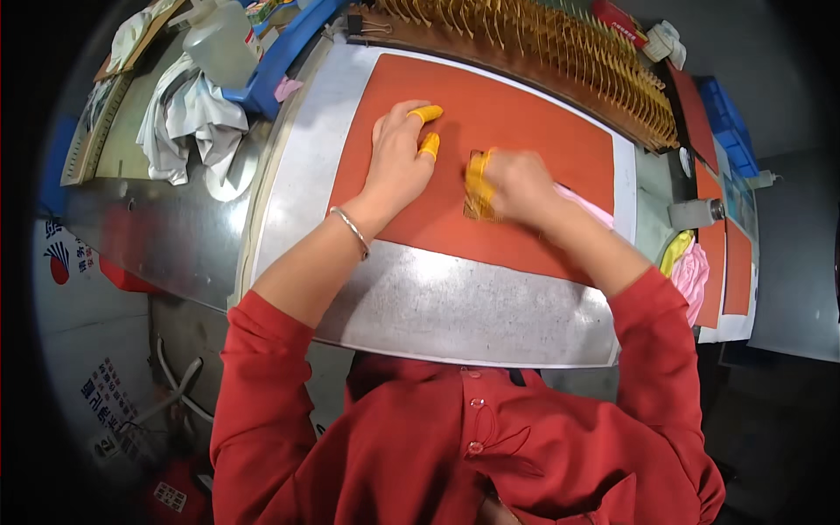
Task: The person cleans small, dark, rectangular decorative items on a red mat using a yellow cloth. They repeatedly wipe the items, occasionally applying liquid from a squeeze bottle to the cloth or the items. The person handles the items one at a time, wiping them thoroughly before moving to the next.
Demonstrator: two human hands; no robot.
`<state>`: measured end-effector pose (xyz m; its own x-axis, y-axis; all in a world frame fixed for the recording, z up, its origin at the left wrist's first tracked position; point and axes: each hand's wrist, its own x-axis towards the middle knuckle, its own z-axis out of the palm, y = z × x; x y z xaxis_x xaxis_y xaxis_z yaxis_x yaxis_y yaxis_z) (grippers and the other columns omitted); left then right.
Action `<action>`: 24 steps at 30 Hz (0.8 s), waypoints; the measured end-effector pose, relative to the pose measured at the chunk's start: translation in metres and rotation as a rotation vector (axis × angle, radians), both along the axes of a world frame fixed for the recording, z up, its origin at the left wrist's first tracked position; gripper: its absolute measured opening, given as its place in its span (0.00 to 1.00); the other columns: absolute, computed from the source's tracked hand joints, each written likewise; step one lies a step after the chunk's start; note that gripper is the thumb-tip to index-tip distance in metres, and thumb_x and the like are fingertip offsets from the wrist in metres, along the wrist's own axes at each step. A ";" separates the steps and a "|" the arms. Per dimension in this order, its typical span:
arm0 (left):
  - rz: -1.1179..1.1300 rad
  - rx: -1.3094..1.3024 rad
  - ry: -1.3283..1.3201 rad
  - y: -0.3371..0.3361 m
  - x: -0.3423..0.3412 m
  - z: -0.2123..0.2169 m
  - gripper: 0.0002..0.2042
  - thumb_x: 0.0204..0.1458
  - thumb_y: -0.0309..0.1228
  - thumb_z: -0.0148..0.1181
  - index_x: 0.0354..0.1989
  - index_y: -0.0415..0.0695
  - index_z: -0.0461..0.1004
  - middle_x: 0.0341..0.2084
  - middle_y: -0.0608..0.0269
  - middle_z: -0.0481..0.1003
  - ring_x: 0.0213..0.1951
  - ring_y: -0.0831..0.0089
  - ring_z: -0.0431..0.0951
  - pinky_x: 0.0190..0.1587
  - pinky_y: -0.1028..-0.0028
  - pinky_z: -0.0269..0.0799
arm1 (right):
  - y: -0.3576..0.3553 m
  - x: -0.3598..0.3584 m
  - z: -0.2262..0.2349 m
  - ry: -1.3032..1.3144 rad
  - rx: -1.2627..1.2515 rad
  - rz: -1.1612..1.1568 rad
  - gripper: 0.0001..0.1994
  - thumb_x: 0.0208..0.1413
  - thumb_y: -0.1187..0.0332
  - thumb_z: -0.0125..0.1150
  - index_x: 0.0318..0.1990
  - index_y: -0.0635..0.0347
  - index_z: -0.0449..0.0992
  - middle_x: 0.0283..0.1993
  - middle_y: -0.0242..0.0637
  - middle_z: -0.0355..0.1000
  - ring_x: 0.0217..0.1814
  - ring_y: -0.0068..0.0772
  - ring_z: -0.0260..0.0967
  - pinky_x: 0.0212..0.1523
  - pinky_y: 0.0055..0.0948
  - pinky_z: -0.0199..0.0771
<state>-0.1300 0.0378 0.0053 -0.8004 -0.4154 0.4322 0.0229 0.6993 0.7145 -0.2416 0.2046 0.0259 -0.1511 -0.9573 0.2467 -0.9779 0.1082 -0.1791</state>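
Note:
An orange-red rubber-like sheet [420, 210] lies flat on the worktable in front of me. My left hand [402, 144] rests toward its left side, thumb and index finger apart in yellow finger cots, with nothing between them. Right of the middle, my right hand [516, 184] is curled over a small flat brown-gold piece [472, 203] against the sheet. Yellow cots cover its fingers too, and motion smears them somewhat. The hand hides much of the piece. A pink cloth [584, 206] lies on the sheet, partly behind my right forearm.
Along the table's far edge stands a rack of several thin golden-brown pieces [525, 52]. At left are a white cloth [188, 122], a translucent plastic jug [219, 44] and a blue bin [284, 61]. A grey bottle [696, 213] and a pink-yellow cloth [689, 271] lie at right.

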 end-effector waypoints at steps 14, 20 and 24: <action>-0.102 -0.182 0.050 0.016 0.002 0.018 0.24 0.45 0.26 0.61 0.53 0.39 0.64 0.52 0.49 0.63 0.55 0.52 0.62 0.58 0.62 0.57 | 0.177 -0.006 0.060 -1.152 -0.622 -0.454 0.04 0.52 0.71 0.57 0.35 0.59 0.74 0.27 0.26 0.68 0.28 0.18 0.67 0.28 0.19 0.67; -0.564 -0.349 -0.331 0.114 -0.022 0.060 0.47 0.32 0.44 0.73 0.59 0.36 0.54 0.60 0.44 0.54 0.61 0.48 0.53 0.63 0.55 0.45 | 0.248 -0.088 -0.027 -1.545 -1.228 -0.515 0.06 0.57 0.69 0.54 0.39 0.56 0.73 0.25 0.22 0.67 0.20 0.12 0.60 0.18 0.15 0.59; -0.642 -0.397 -0.441 0.129 -0.045 0.054 0.48 0.31 0.43 0.74 0.61 0.39 0.53 0.58 0.50 0.55 0.59 0.52 0.54 0.62 0.58 0.47 | 0.236 -0.086 -0.022 -1.511 -1.174 -0.659 0.05 0.56 0.70 0.54 0.39 0.57 0.74 0.24 0.23 0.67 0.20 0.13 0.58 0.19 0.16 0.59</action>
